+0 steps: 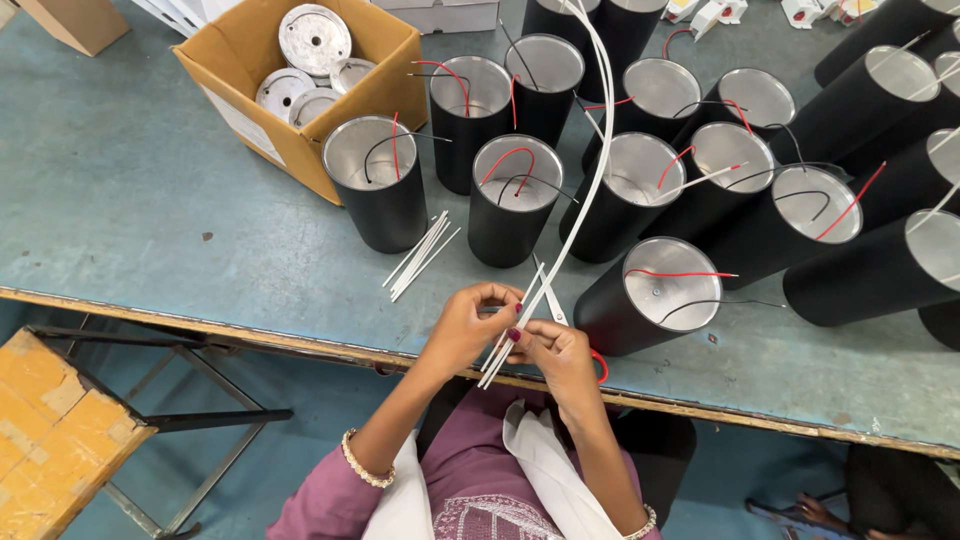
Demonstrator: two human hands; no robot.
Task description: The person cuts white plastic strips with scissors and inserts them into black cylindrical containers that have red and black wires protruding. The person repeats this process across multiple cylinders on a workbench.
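Here, at the near edge of the desk (120,200), the person's left hand (465,325) and right hand (560,355) met over a bundle of long white sleeving tubes (590,170) that arched up and away over the black cylinders (505,205). The left-hand fingers (497,293) were pinched together on the lower ends of the tubes; the right hand was closed on the same ends and also carried a pair of scissors (549,295), blades pointing up beside the tubes, a red handle loop showing under the palm. Short cut lengths of white tube (420,255) lay on the desk just beside two cylinders. Each open cylinder showed a silver inside with a red and a black wire (515,170) poking out. A cardboard box (240,60) of round metal discs (314,38) stood at the back left. Judged as the measuring-and-cutting step: ends being evened up. The next move would call for steady alignment and getting the blades square across the tubes.
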